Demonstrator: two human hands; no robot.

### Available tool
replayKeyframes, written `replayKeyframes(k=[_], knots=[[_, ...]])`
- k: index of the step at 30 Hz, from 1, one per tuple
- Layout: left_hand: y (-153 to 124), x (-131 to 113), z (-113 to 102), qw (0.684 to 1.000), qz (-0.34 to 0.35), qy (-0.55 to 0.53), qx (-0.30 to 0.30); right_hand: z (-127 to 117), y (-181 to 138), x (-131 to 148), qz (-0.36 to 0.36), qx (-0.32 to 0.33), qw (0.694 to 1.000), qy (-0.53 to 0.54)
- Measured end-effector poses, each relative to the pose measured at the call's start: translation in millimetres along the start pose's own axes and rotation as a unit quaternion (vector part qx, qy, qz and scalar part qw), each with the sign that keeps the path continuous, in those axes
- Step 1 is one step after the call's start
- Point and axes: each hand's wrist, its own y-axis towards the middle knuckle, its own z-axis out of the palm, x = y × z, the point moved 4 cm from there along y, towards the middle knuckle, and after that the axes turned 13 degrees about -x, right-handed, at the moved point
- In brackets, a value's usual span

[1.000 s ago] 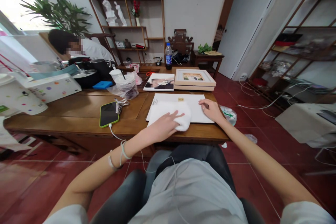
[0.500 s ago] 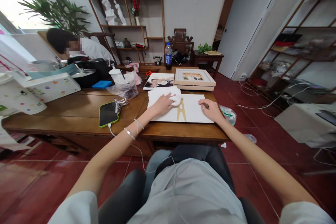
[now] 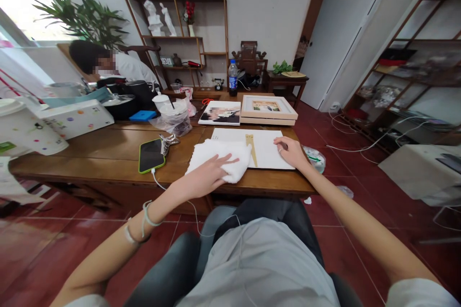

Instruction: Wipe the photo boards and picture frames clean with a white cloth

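Note:
A white rectangular panel (image 3: 268, 153) lies flat near the table's front edge, with a tan two-legged piece like a photo stand (image 3: 250, 146) on its face. My left hand (image 3: 212, 172) rests on a white fluffy cloth (image 3: 201, 153), fingers spread over its top. The cloth covers the panel's front left part, hangs over its edge onto the table, and hides one leg of the tan piece. At the panel's right side is my right hand (image 3: 290, 151), its fingers curled and gripping the edge; a ring shows on one finger.
Behind the panel lie a photo board (image 3: 221, 112) and stacked pale frames (image 3: 268, 108). A phone (image 3: 151, 156) on a charging cable sits to the left, near a bagged cup (image 3: 173, 115). A bottle (image 3: 233, 79) stands at the back. A co-worker (image 3: 108, 62) leans at the far left.
My left hand has pulled the cloth toward me and to the left, from the panel's back left part to its front edge. My right hand stays at the panel's right side.

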Motion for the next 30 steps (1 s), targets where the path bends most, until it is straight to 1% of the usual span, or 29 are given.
replayKeyframes(k=[3,6,10,12,14,16,18,22,26,28,30], knots=[[13,22,2,1.000,-0.012,-0.005,0.001,0,0,0,0.002,0.000,1.000,-0.002],[36,54,10,1.000,-0.030,-0.007,-0.006,0,0,0,0.003,0.000,1.000,-0.002],[66,93,20,0.997,-0.066,-0.017,-0.040,0,0,1,0.002,0.002,1.000,-0.008],[76,105,23,0.995,-0.075,-0.013,-0.057,0,0,1,0.003,0.003,1.000,-0.011],[78,109,25,0.995,-0.080,0.002,-0.057,0,0,1,0.001,0.003,1.000,-0.010],[75,107,26,0.995,-0.089,0.019,-0.047,0,0,1,0.001,0.002,1.000,-0.008],[65,98,25,0.994,-0.095,0.025,-0.040,0,0,1,0.003,0.003,1.000,-0.005],[33,66,15,0.997,-0.073,0.012,-0.030,-1,0,1,0.008,0.004,1.000,-0.004],[-4,33,0,0.999,-0.047,-0.019,-0.011,-1,0,1,0.007,0.003,1.000,-0.004],[-17,24,-8,0.998,-0.056,-0.023,0.001,0,0,1,0.004,0.004,1.000,-0.005],[-20,23,-13,0.997,-0.072,-0.020,0.019,0,0,1,0.003,0.004,1.000,-0.005]])
